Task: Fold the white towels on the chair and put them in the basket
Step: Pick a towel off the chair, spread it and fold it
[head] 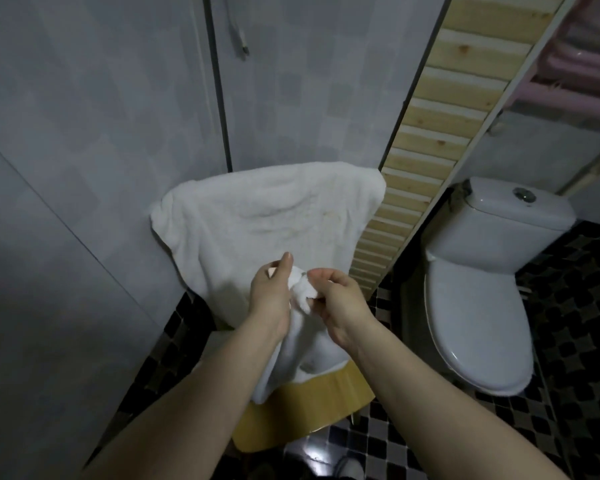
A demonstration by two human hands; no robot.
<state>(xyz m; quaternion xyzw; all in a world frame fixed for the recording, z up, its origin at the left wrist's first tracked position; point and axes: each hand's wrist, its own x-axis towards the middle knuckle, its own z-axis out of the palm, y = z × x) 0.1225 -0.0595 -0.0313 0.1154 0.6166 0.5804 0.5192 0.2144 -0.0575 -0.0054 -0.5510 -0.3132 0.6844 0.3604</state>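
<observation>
We are pinching one bunched white towel (pixel 300 292) corner between left hand (pixel 271 289) and right hand (pixel 340 299), to lift it | towel is draping over the wooden chair (pixel 312 403) back and seat | basket unseen.

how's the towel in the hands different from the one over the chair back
The held towel is bunched, its top gathered between the left hand and right hand; the draped towel lies spread flat. The held towel hangs down in folds onto the chair seat; the draped towel covers the backrest. The draped towel shows faint yellowish marks; the held towel looks cleaner. Both are white terry.
</observation>
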